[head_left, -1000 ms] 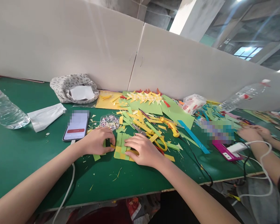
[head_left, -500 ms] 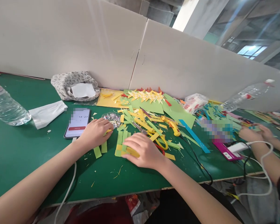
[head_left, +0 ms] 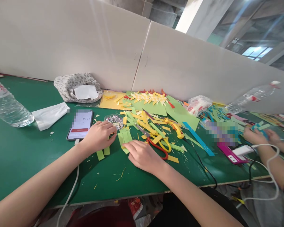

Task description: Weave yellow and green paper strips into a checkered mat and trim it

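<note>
A small weave of green and yellow paper strips (head_left: 124, 138) lies tilted on the green table (head_left: 26, 151). My right hand (head_left: 144, 155) rests just right of it, fingers together and pinching its near corner. My left hand (head_left: 98, 136) is curled to the left of the weave, fingertips closed near its edge; what they hold is hidden. Two loose green strips (head_left: 103, 153) lie under that hand's heel. Scissors with red and yellow handles (head_left: 159, 144) sit right beside my right hand.
A phone (head_left: 80, 125) on a white cable, a round dish of beads (head_left: 113, 119), a water bottle (head_left: 7, 107) and a tissue (head_left: 50, 114) lie to the left. Behind is a pile of paper scraps with a yellow knife (head_left: 177, 129). A co-worker's hands (head_left: 257, 136) work at the right.
The weave has come partly apart and turned; my right hand slid nearer and left along it. My left hand drew back from it and curled by the bead dish.
</note>
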Demonstrator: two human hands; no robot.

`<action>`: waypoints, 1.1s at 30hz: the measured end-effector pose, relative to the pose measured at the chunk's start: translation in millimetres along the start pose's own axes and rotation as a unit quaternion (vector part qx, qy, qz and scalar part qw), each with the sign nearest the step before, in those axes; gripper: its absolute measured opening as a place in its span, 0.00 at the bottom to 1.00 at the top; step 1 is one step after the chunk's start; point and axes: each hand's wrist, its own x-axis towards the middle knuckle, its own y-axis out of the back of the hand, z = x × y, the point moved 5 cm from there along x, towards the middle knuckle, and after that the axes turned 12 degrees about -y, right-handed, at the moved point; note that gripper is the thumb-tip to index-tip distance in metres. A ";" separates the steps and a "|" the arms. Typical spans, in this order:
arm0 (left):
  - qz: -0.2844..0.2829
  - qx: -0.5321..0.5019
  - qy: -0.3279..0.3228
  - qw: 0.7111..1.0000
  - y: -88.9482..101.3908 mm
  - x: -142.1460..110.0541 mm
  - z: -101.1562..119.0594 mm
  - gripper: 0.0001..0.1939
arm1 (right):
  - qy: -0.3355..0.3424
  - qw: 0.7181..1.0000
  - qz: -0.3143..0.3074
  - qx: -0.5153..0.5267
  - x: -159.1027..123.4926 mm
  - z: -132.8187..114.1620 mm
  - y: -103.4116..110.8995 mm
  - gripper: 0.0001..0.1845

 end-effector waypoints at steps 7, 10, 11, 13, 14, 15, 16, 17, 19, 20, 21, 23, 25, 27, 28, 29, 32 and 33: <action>-0.023 -0.046 -0.073 0.996 0.5 1.2 15.1 0.12 | -0.243 0.922 0.195 0.230 2.4 57.4 28.2 0.13; -0.025 -0.060 -0.112 0.992 -4.7 3.0 27.0 0.15 | -0.317 0.868 0.241 0.297 -1.7 75.5 35.5 0.12; -0.024 -0.056 -0.115 0.992 -6.8 3.5 29.1 0.16 | -0.327 0.858 0.249 0.308 -2.9 78.2 37.2 0.12; -0.021 -0.038 -0.104 0.994 -9.7 4.2 28.8 0.17 | -0.330 0.852 0.262 0.310 -4.6 79.0 41.0 0.13; -0.017 -0.025 -0.095 0.995 -10.0 4.2 26.8 0.17 | -0.325 0.855 0.269 0.301 -5.0 77.6 43.3 0.13; -0.011 -0.009 -0.083 0.996 -9.4 4.0 23.9 0.17 | -0.317 0.861 0.278 0.286 -5.3 75.3 45.8 0.13; -0.006 0.009 -0.072 0.997 -8.1 3.6 20.7 0.16 | -0.306 0.867 0.285 0.269 -5.2 72.5 48.0 0.12; 0.000 0.027 -0.059 0.998 -6.3 3.1 17.7 0.15 | -0.293 0.875 0.291 0.252 -4.9 69.3 49.7 0.12; 0.010 0.047 -0.042 0.998 -2.9 2.4 14.9 0.12 | -0.268 0.890 0.293 0.225 -3.6 63.8 51.0 0.12; 0.013 0.041 -0.039 0.998 -2.2 2.5 15.9 0.12 | -0.258 0.895 0.291 0.216 -3.1 62.0 50.8 0.13; 0.017 0.026 -0.038 0.999 -2.3 3.0 18.5 0.11 | -0.251 0.899 0.290 0.210 -2.8 60.9 50.2 0.13; 0.019 -0.025 -0.044 0.999 -5.2 5.2 27.3 0.10 | -0.247 0.903 0.287 0.203 -2.7 61.0 48.3 0.14; 0.018 -0.050 -0.036 0.998 -9.4 7.7 34.6 0.15 | -0.249 0.904 0.285 0.200 -2.8 62.5 46.7 0.14; 0.018 -0.031 -0.027 0.999 -11.4 9.3 36.7 0.12 | -0.249 0.905 0.285 0.194 -2.8 63.6 46.3 0.14; 0.021 -0.006 -0.010 1.000 -10.6 9.3 34.0 0.13 | -0.247 0.906 0.286 0.191 -2.7 63.8 46.7 0.14; 0.032 0.025 0.008 0.999 -8.1 8.5 29.6 0.17 | -0.245 0.907 0.288 0.186 -2.6 63.7 47.6 0.14; 0.057 0.083 0.040 0.994 2.7 4.3 14.2 0.20 | -0.233 0.910 0.298 0.171 -3.1 61.4 51.9 0.15; 0.062 0.096 0.046 0.992 6.2 2.7 9.6 0.21 | -0.225 0.913 0.299 0.166 -3.4 59.5 53.0 0.15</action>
